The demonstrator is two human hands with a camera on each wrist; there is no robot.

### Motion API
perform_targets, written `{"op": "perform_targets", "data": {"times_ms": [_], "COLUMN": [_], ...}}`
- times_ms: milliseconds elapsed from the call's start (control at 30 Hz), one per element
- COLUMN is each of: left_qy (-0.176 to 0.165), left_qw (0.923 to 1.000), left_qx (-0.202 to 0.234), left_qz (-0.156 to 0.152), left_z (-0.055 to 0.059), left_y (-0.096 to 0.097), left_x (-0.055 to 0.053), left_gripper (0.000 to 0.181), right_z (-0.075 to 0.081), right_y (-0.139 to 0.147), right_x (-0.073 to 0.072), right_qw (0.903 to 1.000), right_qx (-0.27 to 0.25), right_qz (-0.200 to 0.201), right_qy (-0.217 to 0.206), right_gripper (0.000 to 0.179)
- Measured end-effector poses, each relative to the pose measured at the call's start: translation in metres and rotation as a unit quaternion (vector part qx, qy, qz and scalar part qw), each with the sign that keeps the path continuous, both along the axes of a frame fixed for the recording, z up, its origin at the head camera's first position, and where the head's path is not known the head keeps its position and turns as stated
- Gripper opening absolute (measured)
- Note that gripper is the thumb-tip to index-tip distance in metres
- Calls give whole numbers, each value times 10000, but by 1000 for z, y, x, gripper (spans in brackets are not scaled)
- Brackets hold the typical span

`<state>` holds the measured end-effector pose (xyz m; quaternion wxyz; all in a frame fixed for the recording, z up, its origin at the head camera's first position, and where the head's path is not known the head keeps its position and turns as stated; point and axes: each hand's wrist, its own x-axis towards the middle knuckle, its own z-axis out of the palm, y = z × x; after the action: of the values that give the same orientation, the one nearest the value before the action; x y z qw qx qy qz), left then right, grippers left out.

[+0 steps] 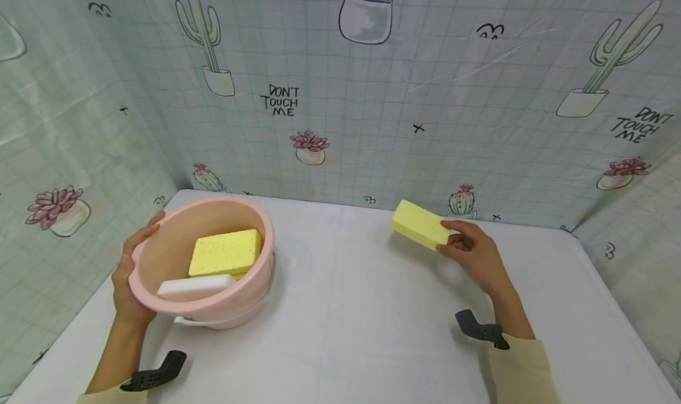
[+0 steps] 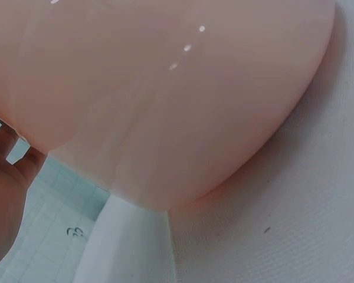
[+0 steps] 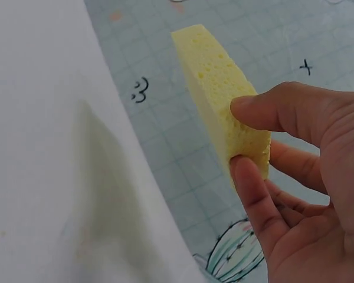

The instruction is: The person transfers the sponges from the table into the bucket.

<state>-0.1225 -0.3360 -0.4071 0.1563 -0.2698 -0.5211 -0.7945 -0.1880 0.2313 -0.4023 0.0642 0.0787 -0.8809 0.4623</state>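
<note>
In the head view, a pink bucket [image 1: 255, 291] leans toward me on the left of the table. My left hand [image 1: 130, 291] holds its left side at the rim; the left wrist view shows fingertips against the pink wall [image 2: 165, 118]. Inside lie a yellow sponge [image 1: 226, 253], a bit of more yellow beneath it, and a white block [image 1: 197, 287]. My right hand [image 1: 479, 259] pinches another yellow sponge [image 1: 420, 223] by one end, raised over the table's far right part. In the right wrist view, thumb and fingers press this sponge [image 3: 224, 100] from opposite sides.
A white-covered table [image 1: 346, 309] spreads beneath both hands. The bucket's white handle [image 1: 229, 320] hangs down along its front. Cloth walls [image 1: 362, 96] printed with cacti stand behind the table and on both sides.
</note>
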Motion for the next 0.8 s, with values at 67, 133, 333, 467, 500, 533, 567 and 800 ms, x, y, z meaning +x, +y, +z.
{"op": "perform_targets", "data": {"times_ms": [67, 133, 333, 467, 500, 533, 567, 800], "left_qy": [29, 53, 85, 96, 108, 121, 134, 96], "left_qw": [10000, 10000, 10000, 9999, 9999, 9999, 9999, 9999], "left_qx": [9, 8, -15, -31, -30, -29, -17, -32], "left_qz": [-21, -29, -39, -36, -45, -47, -61, 17], "left_z": [-1, -2, -3, -3, -3, -3, -3, -2], "left_y": [-1, -1, -1, 0, 0, 0, 0, 0], "left_x": [-1, -1, -2, -3, -3, -3, -3, -2], "left_gripper": [51, 51, 51, 51, 51, 51, 51, 50], "right_z": [4, 9, 25, 33, 35, 36, 38, 45], "right_y": [-2, -5, -14, -20, -21, -23, -25, -39], "right_x": [1, 3, 10, 14, 15, 16, 16, 16], "right_qw": [9999, 9997, 9981, 9968, 9963, 9957, 9951, 9918], "right_qx": [-41, -116, -258, -295, -341, -377, -420, -620], "right_qz": [72, 167, 408, 522, 553, 600, 643, 824], "right_qy": [88, 153, 378, 533, 560, 594, 623, 752], "right_gripper": [52, 51, 48, 48, 48, 47, 47, 46]}}
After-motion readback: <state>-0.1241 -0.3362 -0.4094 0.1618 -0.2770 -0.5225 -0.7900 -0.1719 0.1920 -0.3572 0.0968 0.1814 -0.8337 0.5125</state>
